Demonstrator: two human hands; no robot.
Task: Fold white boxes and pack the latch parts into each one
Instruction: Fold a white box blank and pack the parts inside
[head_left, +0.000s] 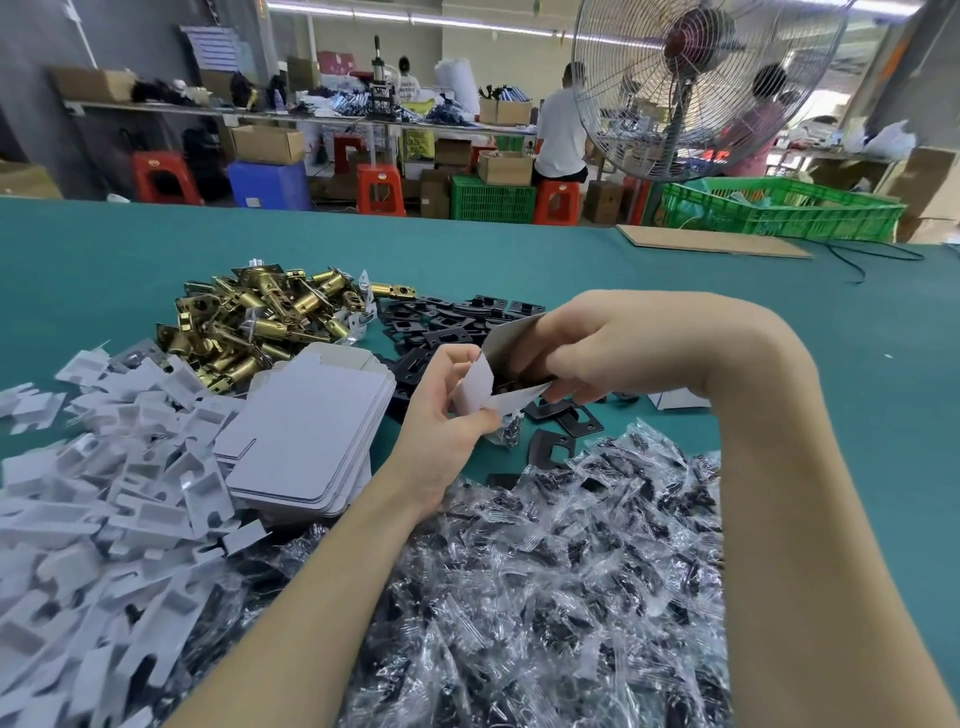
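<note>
1. Both hands are working over the middle of the green table (519, 249), holding one small white box (506, 364) between them, raised above the tabletop.
2. Left hand (447, 415) is gripping the box's near end, fingers curled round a white flap that is bending toward the camera.
3. Right hand (597, 348) is grasping the box's far side from above, fingers curled over its grey inner panel and pressing at the open mouth; something dark is showing inside the opening, too small to identify.
4. A stack of flat white box blanks (311, 431) is lying just left of the left wrist, unfolded.
5. A heap of brass latch bodies (260, 322) is sitting behind the blanks, toward the far left of the work area.
6. Black strike plates (447, 322) are lying scattered behind and beneath the hands, between the brass heap and the right forearm.
7. A large pile of clear screw packets (545, 597) with dark contents is filling the near table, between and under both forearms.
8. White cardboard inserts (104, 519) are spreading in a loose heap along the left edge, touching the blank stack.
9. Beyond the table, a standing fan (696, 88) and a green crate (779, 208) are standing at the right; people are sitting at a cluttered bench in the background.
</note>
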